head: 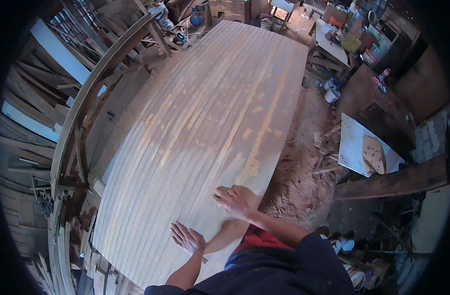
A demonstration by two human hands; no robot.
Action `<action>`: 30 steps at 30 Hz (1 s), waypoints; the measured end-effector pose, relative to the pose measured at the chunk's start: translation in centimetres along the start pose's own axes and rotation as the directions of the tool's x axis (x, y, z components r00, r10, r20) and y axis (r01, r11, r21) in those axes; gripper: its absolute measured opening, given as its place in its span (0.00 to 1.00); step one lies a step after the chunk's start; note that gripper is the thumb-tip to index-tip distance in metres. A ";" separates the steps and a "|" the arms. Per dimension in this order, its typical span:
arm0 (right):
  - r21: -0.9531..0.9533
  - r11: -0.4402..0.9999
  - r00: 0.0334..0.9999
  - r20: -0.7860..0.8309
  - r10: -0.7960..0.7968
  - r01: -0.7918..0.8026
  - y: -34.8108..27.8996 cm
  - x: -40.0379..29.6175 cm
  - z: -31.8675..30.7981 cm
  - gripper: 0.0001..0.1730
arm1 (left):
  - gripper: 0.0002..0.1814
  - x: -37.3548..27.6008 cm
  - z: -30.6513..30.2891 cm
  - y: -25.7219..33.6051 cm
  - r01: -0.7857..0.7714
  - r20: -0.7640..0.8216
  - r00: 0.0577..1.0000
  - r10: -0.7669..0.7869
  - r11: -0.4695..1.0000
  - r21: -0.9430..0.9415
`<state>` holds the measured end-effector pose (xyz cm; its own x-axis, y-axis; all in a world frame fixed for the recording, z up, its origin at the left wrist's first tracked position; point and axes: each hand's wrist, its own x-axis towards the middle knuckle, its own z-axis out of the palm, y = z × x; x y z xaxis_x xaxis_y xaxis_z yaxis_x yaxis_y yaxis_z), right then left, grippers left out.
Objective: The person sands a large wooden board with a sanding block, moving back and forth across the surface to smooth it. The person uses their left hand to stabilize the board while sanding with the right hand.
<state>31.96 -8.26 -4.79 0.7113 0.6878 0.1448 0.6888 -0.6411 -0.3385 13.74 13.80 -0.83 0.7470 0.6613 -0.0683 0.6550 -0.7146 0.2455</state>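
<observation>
Before me lies a large wooden panel (pixel 195 121), made up of long parallel strips with a wider plain band along its right side. Yellowish filler-like patches (pixel 261 136) mark its seams and surface. My left hand (pixel 188 238) rests palm down on the near part, its fingers somewhat apart and nothing visible in them. Farther forward and to the right, my right hand (pixel 232 201) presses on the plain band with bent fingers. Whether a thin sanding piece lies beneath those fingers cannot be made out.
A long curved timber (pixel 77 99) and stacked boards (pixel 37 96) line the left side. Sawdust (pixel 298 184) covers the floor at right. Beyond it stand a white board (pixel 357 143) bearing a brown paper bag (pixel 373 155), a dark cabinet (pixel 376 99), buckets (pixel 332 94) and a cluttered table (pixel 330 44).
</observation>
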 end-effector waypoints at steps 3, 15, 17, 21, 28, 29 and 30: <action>-0.064 0.998 1.000 -0.026 0.013 -0.014 5.4 1.3 -3.2 0.45 | 0.43 -0.1 -0.7 0.7 0.016 0.044 0.999 -0.017 0.999 0.033; 0.122 0.992 0.999 0.032 -0.001 -0.003 2.7 1.3 -1.9 0.42 | 0.43 0.1 -1.0 0.6 0.019 0.043 0.999 -0.021 0.999 0.037; 0.122 0.992 0.998 0.054 0.033 -0.039 3.8 1.7 -3.6 0.40 | 0.43 0.1 -0.3 -0.1 -0.002 0.001 1.000 0.002 0.999 0.041; 0.109 0.939 0.939 -0.084 0.335 -0.325 8.2 5.8 -6.9 0.36 | 0.44 0.0 -0.3 -0.1 0.014 -0.002 1.000 -0.014 1.000 0.002; 0.012 0.994 0.987 -0.122 0.105 -0.104 3.4 2.3 0.4 0.42 | 0.44 0.2 -0.1 1.1 -0.012 0.022 1.000 0.011 1.000 0.012; 0.018 0.998 0.995 -0.083 0.060 -0.059 2.2 1.7 0.1 0.42 | 0.44 0.2 -0.2 0.6 -0.001 0.018 1.000 0.001 1.000 0.016; 0.030 1.000 0.999 -0.044 0.010 -0.009 0.9 1.1 -1.0 0.43 | 0.44 0.1 -0.2 0.1 0.015 0.013 1.000 -0.015 1.000 0.022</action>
<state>33.52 -8.43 -4.00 0.7239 0.6656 0.1817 0.6778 -0.6368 -0.3675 13.84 13.81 -0.58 0.7385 0.6690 -0.0842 0.6683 -0.7096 0.2232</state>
